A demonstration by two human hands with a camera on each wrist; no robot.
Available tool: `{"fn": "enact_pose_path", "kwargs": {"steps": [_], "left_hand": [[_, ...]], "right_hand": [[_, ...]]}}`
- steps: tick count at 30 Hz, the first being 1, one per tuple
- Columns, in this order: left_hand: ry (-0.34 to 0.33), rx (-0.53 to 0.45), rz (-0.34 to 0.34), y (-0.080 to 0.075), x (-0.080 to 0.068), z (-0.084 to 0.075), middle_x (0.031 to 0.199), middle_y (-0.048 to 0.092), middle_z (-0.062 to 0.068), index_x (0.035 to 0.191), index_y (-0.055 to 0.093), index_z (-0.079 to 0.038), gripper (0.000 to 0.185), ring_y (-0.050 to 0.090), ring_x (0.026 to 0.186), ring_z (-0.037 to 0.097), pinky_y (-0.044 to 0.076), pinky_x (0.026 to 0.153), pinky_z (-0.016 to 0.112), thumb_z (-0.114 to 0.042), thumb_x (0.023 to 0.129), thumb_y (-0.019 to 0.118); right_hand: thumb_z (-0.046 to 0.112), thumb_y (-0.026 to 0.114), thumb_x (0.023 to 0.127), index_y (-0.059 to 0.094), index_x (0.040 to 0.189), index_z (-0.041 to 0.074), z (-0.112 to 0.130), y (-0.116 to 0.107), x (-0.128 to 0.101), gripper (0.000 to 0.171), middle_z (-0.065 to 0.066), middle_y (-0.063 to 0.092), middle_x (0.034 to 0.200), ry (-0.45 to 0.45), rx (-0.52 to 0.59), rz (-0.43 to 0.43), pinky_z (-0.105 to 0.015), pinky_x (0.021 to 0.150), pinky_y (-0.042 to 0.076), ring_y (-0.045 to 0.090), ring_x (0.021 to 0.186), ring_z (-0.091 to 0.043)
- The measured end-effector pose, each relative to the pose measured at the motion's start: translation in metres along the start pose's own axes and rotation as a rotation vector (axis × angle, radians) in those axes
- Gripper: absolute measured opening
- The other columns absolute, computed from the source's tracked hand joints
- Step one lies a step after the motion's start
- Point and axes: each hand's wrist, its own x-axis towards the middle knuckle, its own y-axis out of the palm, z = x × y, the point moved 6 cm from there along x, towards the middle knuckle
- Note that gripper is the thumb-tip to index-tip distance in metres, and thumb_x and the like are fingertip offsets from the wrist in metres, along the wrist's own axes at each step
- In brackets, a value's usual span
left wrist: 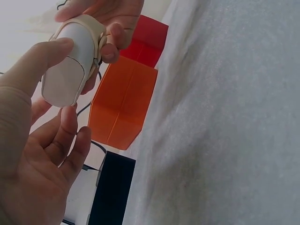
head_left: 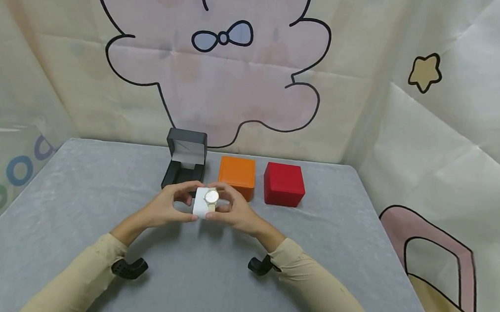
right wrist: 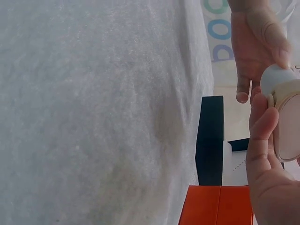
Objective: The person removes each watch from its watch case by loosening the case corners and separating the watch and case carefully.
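Both hands hold a white watch cushion [head_left: 201,203] above the grey table, with a gold-faced watch [head_left: 211,197] strapped round it. My left hand [head_left: 169,207] grips the cushion's left end between thumb and fingers; in the left wrist view the cushion [left wrist: 68,68] sits under the thumb. My right hand [head_left: 233,210] curls round the right side, fingers on the beige strap [left wrist: 91,28]. In the right wrist view the cushion [right wrist: 287,112] shows at the right edge. An open black watch box [head_left: 184,162] stands just behind the hands.
A closed orange box [head_left: 237,175] and a closed red box [head_left: 284,183] stand in a row right of the black box. The grey table [head_left: 349,244] is walled by cartoon-printed cloth behind and at both sides.
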Motion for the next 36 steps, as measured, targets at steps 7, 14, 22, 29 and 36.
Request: {"fn": "enact_pose_path", "kwargs": {"steps": [7,14,22,29,36], "left_hand": [[-0.001,0.017,-0.007,0.0001,0.0007,-0.0006,0.115,0.065,0.003,0.136,0.06,-0.014,0.067,0.057,0.086,0.024,0.052,0.081,0.041,-0.013,0.076,0.089],[0.001,0.026,-0.028,-0.0009,0.005,-0.0031,0.117,0.066,0.005,0.135,0.061,-0.014,0.064,0.056,0.086,0.024,0.051,0.08,0.041,-0.014,0.078,0.088],[-0.05,0.089,-0.029,-0.0006,0.0029,-0.0018,0.111,0.067,0.008,0.141,0.058,-0.009,0.072,0.056,0.086,0.02,0.05,0.078,0.043,-0.016,0.077,0.089],[-0.035,0.053,-0.012,-0.0029,0.0039,-0.0015,0.092,0.063,0.007,0.142,0.057,-0.01,0.072,0.057,0.084,0.029,0.048,0.078,0.041,-0.014,0.077,0.088],[-0.021,0.007,0.002,-0.0042,0.0038,-0.003,0.097,0.064,0.008,0.143,0.056,-0.01,0.071,0.058,0.085,0.034,0.05,0.084,0.037,-0.012,0.079,0.086]], "right_hand": [[-0.005,0.076,0.086,0.042,0.141,0.009,-0.0012,0.0008,0.0,0.067,-0.019,0.05,0.136,0.027,0.008,-0.035,-0.031,0.082,0.061,0.071,0.089,-0.023],[-0.001,0.071,0.091,0.038,0.148,0.013,-0.0015,-0.0025,0.0012,0.067,-0.018,0.048,0.141,0.052,-0.031,-0.077,-0.031,0.068,0.059,0.07,0.084,-0.032],[0.0,0.069,0.092,0.043,0.151,0.016,-0.0036,-0.0014,0.0037,0.066,-0.019,0.053,0.132,0.044,-0.05,-0.034,-0.033,0.056,0.058,0.066,0.079,-0.056],[-0.006,0.065,0.093,0.038,0.155,0.012,-0.0016,-0.0024,0.0029,0.07,-0.019,0.05,0.135,0.013,0.021,0.015,-0.028,0.057,0.056,0.059,0.083,-0.065],[-0.002,0.065,0.095,0.029,0.16,0.019,0.0008,-0.0048,0.0005,0.077,-0.016,0.045,0.147,0.04,0.023,0.023,-0.028,0.06,0.056,0.06,0.086,-0.063]]}}
